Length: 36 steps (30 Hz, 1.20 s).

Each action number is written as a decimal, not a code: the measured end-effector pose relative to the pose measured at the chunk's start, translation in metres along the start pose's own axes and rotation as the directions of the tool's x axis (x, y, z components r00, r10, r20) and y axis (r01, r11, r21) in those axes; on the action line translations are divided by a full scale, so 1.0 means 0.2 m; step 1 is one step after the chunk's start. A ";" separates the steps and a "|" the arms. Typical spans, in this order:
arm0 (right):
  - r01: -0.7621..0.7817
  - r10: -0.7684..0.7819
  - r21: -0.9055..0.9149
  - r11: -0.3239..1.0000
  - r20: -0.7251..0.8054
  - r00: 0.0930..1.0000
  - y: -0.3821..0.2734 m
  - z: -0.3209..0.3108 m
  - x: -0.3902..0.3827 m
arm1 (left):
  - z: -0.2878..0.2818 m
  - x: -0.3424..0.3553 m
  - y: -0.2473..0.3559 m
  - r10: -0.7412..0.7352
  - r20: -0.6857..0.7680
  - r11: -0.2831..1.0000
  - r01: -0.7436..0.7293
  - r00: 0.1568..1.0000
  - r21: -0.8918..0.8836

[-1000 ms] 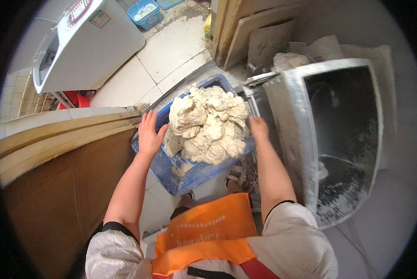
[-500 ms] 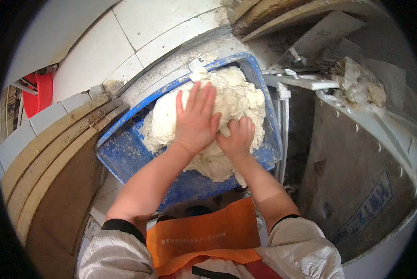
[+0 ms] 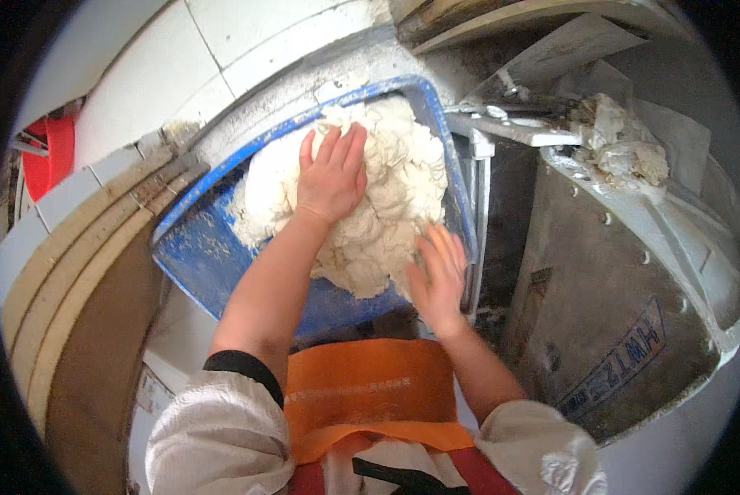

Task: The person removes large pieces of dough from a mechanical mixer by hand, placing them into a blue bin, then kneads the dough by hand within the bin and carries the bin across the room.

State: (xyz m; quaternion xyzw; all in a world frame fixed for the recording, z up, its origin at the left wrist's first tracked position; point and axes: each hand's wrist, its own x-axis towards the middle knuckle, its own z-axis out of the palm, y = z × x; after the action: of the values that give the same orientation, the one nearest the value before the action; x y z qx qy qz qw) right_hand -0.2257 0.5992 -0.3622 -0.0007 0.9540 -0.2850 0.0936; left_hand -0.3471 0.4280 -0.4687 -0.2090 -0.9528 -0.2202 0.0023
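The dough (image 3: 399,181) lies in the blue tub (image 3: 201,243), heaped toward its far and right sides and reaching close to the far rim. The left hand (image 3: 331,177) rests palm down on top of it, grip wide, fingers spread. The right hand (image 3: 441,276) is at the dough's near right edge, its grip also wide and slightly blurred; whether its fingertips touch the dough, I cannot tell. Little room parts that hand from the tub's right wall. The most room inside is at the left end, where the tub's bottom shows, streaked with pale residue; a narrower strip runs along the near side, toward the orange apron (image 3: 370,379). Outside, a white bar (image 3: 479,210) runs just beside the right wall, with a grey panel (image 3: 609,322) beyond. Curved boards (image 3: 61,276) stand near the left corner. Past the far rim come a rough ledge (image 3: 378,62) and white tiles (image 3: 147,95).
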 end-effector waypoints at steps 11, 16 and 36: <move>-0.140 0.108 -0.125 0.982 -0.231 0.967 0.42 0.63 -0.05 | 0.11 -0.10 0.02 -0.036 -0.053 0.998 0.039 0.998 0.058; -0.274 0.241 -0.188 0.943 -0.181 0.953 0.16 0.38 0.07 | -0.29 0.06 0.01 0.082 0.166 0.993 -0.066 0.983 -0.099; 0.146 -0.159 -0.075 0.986 -0.227 0.961 0.25 0.63 0.90 | 0.00 0.33 -0.28 0.544 0.131 0.807 -0.475 0.829 -0.350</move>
State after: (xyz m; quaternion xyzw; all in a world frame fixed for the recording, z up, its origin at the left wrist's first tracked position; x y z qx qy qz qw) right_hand -0.3783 0.5625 -0.5256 -0.0437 0.9632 -0.2620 -0.0408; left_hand -0.4295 0.4085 -0.4868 -0.4797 -0.8095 -0.3294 -0.0781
